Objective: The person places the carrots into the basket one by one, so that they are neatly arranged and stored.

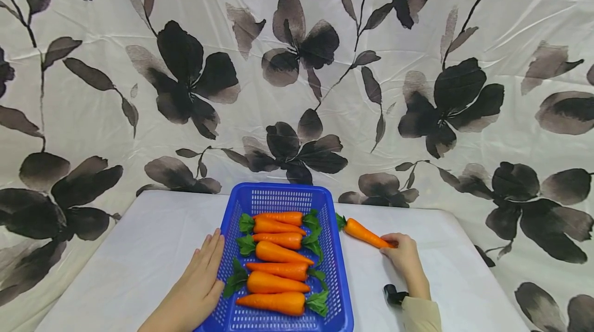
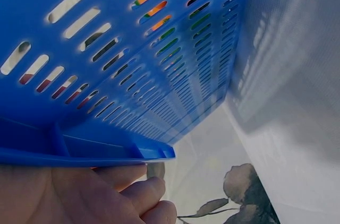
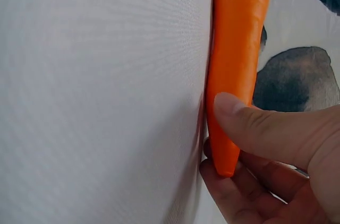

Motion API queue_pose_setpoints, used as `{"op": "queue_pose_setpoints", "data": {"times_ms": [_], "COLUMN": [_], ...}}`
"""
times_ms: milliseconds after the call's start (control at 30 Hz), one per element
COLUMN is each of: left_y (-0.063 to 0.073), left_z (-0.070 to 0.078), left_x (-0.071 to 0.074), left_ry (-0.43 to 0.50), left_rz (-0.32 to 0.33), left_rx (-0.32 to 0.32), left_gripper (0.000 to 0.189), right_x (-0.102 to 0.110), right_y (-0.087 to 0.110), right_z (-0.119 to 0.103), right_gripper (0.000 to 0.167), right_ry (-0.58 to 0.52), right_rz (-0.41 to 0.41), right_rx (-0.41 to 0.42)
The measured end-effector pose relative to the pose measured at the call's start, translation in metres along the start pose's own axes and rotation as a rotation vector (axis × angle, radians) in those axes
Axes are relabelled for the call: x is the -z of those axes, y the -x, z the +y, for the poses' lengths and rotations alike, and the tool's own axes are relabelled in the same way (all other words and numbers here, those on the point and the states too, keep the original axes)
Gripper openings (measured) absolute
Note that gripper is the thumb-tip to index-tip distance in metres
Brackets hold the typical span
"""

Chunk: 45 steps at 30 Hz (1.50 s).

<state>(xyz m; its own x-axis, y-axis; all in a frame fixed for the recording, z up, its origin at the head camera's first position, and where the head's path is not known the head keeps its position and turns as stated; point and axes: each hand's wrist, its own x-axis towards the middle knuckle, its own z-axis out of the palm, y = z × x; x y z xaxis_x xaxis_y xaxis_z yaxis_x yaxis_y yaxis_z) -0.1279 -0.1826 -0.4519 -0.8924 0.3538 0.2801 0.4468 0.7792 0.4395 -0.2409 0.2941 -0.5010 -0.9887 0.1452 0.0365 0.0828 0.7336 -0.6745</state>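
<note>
To the right of a blue plastic basket, an orange carrot lies on the white table, its leafy top toward the basket. My right hand pinches this carrot near its pointed tip; in the right wrist view the thumb presses on the orange body with the fingers behind. My left hand lies with straight fingers along the basket's left rim. From the left wrist view, that hand touches the rim under the slotted blue wall. Inside the basket, several carrots lie crosswise in a column.
A white-covered table carries the basket. Behind it hangs a pale cloth with dark flower prints. A black wrist strap piece shows at the right wrist, beside a beige sleeve.
</note>
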Motion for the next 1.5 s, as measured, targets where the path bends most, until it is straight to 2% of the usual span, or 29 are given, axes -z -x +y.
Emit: {"op": "queue_pose_setpoints", "data": {"times_ms": [300,733,1167,1500], "left_y": [0.001,0.0,-0.001,0.001], "left_z": [0.0,0.0,0.002,0.002], "left_x": [0.0,0.0,0.001,0.001], "left_ry": [-0.009,0.006,0.027,0.003], "left_rz": [0.009,-0.001,-0.02,0.002], "left_rx": [-0.008,-0.001,0.028,0.002], "left_gripper": [0.074,0.074,0.074,0.074], "right_x": [0.003,0.024,0.051,0.065], "right_y": [0.001,0.008,0.02,0.032], "right_z": [-0.001,-0.01,-0.04,-0.064], "right_gripper": [0.025,0.026,0.029,0.031], "right_ry": [-0.011,-0.034,-0.067,-0.099], "right_rz": [0.0,0.035,0.133,0.197], "right_rx": [0.008,0.062,0.08,0.131]}}
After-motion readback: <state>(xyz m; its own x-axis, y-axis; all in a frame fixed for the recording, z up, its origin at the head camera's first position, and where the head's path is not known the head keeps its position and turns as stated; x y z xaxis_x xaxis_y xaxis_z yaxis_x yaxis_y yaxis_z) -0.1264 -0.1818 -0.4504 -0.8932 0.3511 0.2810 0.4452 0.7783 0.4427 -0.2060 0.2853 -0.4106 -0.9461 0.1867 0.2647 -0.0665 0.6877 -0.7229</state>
